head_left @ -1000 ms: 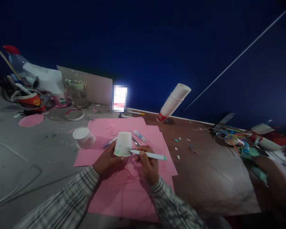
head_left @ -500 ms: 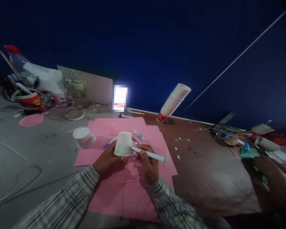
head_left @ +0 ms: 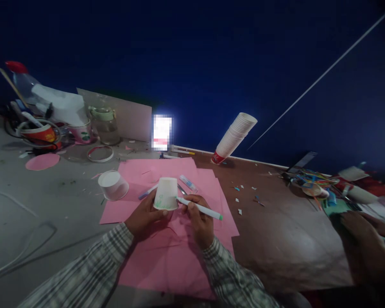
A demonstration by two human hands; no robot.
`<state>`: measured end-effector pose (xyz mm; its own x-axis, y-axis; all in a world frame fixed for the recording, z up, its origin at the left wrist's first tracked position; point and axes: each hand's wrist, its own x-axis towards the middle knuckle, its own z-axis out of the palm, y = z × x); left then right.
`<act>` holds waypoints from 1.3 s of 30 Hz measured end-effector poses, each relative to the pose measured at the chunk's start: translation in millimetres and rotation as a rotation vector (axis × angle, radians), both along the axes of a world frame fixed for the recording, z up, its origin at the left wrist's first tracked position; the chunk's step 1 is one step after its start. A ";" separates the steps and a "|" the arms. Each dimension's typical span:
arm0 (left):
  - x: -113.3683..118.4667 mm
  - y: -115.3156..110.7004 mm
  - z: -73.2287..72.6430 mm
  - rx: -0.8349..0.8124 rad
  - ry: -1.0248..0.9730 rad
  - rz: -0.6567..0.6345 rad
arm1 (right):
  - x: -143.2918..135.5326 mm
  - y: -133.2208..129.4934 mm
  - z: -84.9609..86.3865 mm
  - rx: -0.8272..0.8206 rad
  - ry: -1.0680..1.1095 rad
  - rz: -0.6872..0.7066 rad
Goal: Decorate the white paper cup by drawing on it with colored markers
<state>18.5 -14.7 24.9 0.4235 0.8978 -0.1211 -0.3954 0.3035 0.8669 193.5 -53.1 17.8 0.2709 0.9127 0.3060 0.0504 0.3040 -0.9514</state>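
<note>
My left hand (head_left: 147,216) is closed around the rim side of an upside-down white paper cup (head_left: 167,191), with the thumb along its lower edge. Green marks run along the cup's lower left part. In my right hand (head_left: 199,218) is a white marker with a green end (head_left: 207,209); its tip touches or nearly touches the cup's right side. Pink paper sheets (head_left: 179,273) lie under both hands. Just beyond the cup rest a glue-like clear tube (head_left: 188,183) and a blue-and-white pen (head_left: 146,192). Another white paper cup (head_left: 113,185) stands upside down to the left.
A leaning stack of paper cups (head_left: 234,137) stands by the wall. At the left are a glass jar (head_left: 105,128), a red cup of tools (head_left: 40,136) and a paper ring (head_left: 100,154). Another person's hand (head_left: 359,226) is at the right, near tangled coloured strips (head_left: 311,177).
The marker's green end has shifted slightly left and down, its tip still at the cup. The other person's hand at the right has moved a little.
</note>
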 end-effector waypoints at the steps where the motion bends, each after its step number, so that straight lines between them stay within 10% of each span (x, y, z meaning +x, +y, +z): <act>1: -0.2 0.1 -1.2 0.000 -0.004 0.003 | 0.0 0.0 0.2 0.002 -0.005 -0.001; 39: 0.1 0.0 -1.3 0.035 0.024 0.016 | 0.0 0.3 -1.2 0.051 -0.050 -0.004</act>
